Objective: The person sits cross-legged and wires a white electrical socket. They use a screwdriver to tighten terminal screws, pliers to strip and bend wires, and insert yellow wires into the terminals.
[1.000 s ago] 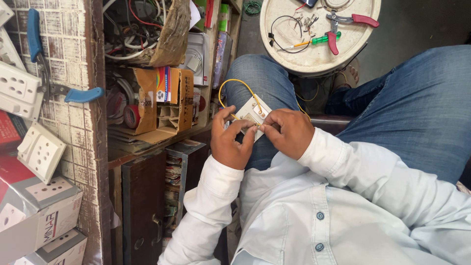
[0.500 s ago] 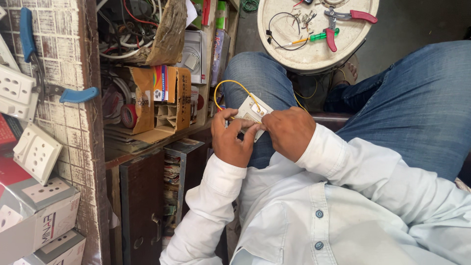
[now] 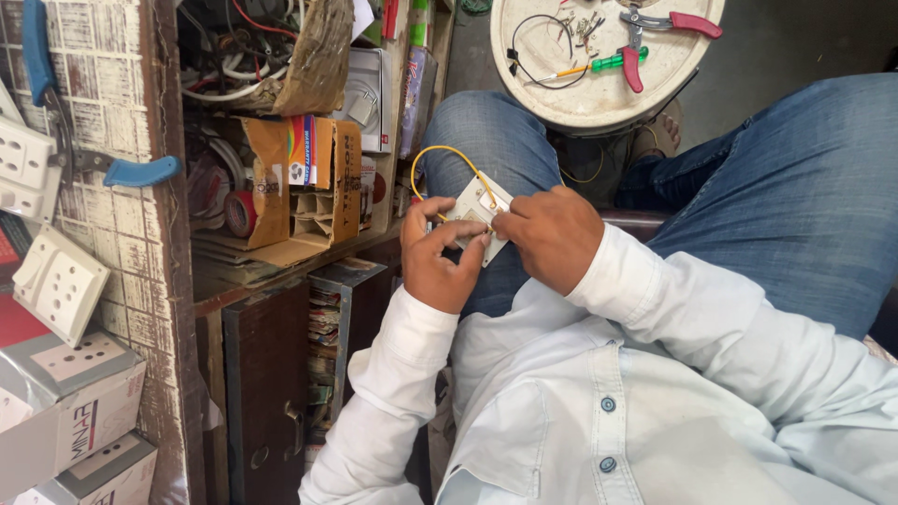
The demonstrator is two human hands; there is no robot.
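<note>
Barely anything has moved since the earlier frames: both hands sit a touch lower in view and closer together over the lap, and the yellow wire (image 3: 449, 161) keeps the same loop above the plate.

Left hand (image 3: 440, 257) is curled around the near edge of the small white switch plate (image 3: 482, 217), fingertips (image 3: 468, 234) pinching at its face where the wire end goes in. Right hand (image 3: 552, 234) is closed over the plate's far edge, thumb and forefinger pressed on it. The plate isn't resting on any surface, just held in the air above the left knee of the blue jeans (image 3: 496, 131).

What could go sideways, as I see it: the wire is springy and looped, so if the pinch loosens it'll likely pop back out of the terminal. And with nothing under the plate, any small part that slips free drops between the legs to the floor, which is probably the bigger headache.

The tools are well away on the round white stool top (image 3: 561, 108) ahead: red-handled cutters (image 3: 669, 23) near its far edge, green screwdriver (image 3: 608, 64) near the middle. Reaching for either means letting go with one hand, and then the plate can twist.

Blue-handled pliers (image 3: 112, 166) lie on the bench at left, at its inner edge.
</note>
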